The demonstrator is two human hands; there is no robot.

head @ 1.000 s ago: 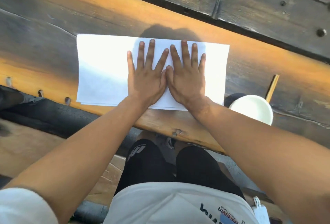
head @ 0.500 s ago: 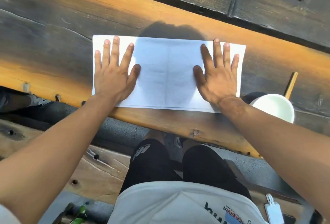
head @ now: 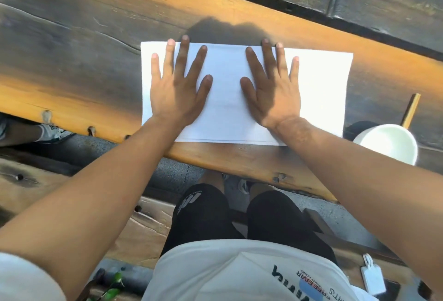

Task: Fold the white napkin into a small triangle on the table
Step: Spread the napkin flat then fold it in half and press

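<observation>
1. While the white napkin (head: 318,89) lies flat as a wide rectangle near the wooden table's (head: 72,49) front edge, both hands press it.
2. Left hand (head: 177,94) and right hand (head: 275,94) lie palm-down, fingers straight and spread, gripping nothing.

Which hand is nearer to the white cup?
Right. The right hand lies flat mid-napkin, toward the cup at the right; the left hand rests on the napkin's far-left part.
</observation>
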